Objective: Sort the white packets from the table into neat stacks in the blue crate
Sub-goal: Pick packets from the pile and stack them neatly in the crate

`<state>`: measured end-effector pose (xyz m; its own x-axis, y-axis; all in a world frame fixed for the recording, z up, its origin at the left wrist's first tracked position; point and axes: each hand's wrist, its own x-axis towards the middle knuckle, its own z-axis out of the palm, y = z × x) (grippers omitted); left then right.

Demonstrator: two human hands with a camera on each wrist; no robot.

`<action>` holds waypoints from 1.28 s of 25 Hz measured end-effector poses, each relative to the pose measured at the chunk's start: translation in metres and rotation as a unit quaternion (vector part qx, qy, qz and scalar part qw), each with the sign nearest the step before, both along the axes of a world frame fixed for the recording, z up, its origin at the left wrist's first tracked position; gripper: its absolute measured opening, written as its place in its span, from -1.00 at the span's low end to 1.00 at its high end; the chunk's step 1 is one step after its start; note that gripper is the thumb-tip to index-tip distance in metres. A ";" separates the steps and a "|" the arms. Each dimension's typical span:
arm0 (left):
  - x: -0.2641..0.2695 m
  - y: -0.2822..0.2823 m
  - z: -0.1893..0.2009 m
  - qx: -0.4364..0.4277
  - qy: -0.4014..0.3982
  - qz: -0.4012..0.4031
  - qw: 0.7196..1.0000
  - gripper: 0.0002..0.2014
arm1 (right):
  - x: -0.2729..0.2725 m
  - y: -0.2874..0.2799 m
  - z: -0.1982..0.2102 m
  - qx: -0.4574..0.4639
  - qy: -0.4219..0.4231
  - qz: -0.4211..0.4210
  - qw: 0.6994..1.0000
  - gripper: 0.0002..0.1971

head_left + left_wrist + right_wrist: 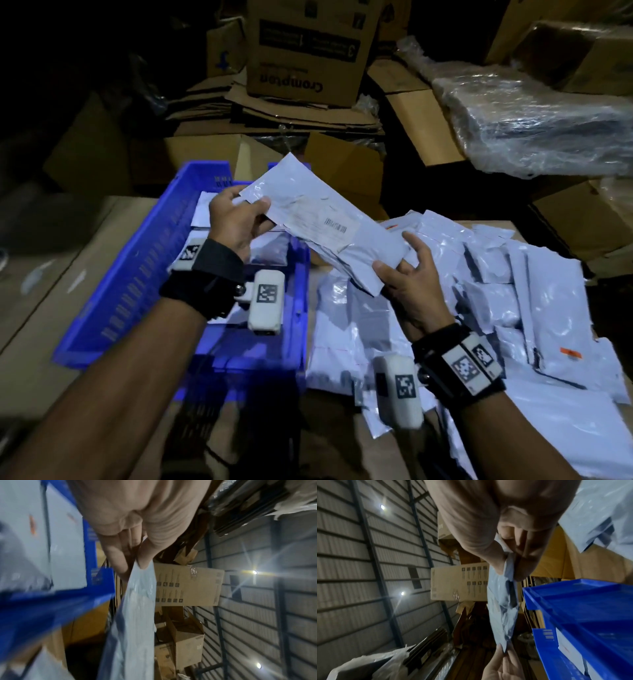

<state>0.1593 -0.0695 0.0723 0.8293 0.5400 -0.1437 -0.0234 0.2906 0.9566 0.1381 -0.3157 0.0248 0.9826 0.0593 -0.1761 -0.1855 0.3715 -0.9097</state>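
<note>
Both hands pinch one white packet (pixel 318 219): left hand (pixel 233 222) its far end, right hand (pixel 407 274) its near corner. Judged mid-transfer; next, lower it flat into the blue crate (pixel 137 274) beneath the left hand.

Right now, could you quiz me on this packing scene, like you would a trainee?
1. True or false: the held packet is gripped by both hands.
2. Where does the loose pile of white packets lie relative to the blue crate?
A. to its left
B. to its right
C. inside it
3. Fill in: the printed label with a barcode faces ____, toward the head camera.

Key:
1. True: the left hand pinches its far end and the right hand holds its near end.
2. B
3. up
</note>
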 end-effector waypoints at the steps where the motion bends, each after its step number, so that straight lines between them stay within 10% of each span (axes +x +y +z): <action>1: -0.008 0.017 0.004 0.043 0.023 0.001 0.999 -0.66 | 0.002 0.005 0.007 -0.006 -0.010 0.021 1.000 -0.38; 4: -0.045 0.078 0.006 0.267 0.102 -0.019 0.958 -0.63 | 0.011 0.033 0.034 -0.078 -0.033 0.096 0.992 -0.50; 9: -0.118 0.152 0.001 0.642 0.277 -0.090 0.709 -0.55 | 0.034 0.096 0.060 -0.266 -0.050 0.221 0.937 -0.55; 13: -0.144 0.200 -0.018 0.709 0.317 -0.174 0.606 -0.49 | 0.041 0.158 0.045 -0.375 0.007 0.269 0.887 -0.61; 22: -0.118 0.264 -0.061 0.717 0.258 -0.290 0.579 -0.21 | 0.053 0.238 -0.045 -0.459 0.103 0.203 0.859 -0.70; 29: -0.110 0.266 -0.085 0.689 0.204 -0.271 0.641 -0.12 | 0.078 0.240 -0.101 -0.673 0.095 0.264 0.685 -0.72; 32: -0.109 0.266 -0.087 0.687 0.195 -0.256 0.651 -0.13 | 0.073 0.246 -0.109 -0.679 0.096 0.300 0.663 -0.79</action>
<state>0.0498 0.1968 -0.0146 0.9964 0.0476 -0.0708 0.0625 -0.9722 0.2257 0.2107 -0.0698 -0.0842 0.8054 0.0873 -0.5862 -0.0909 -0.9592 -0.2679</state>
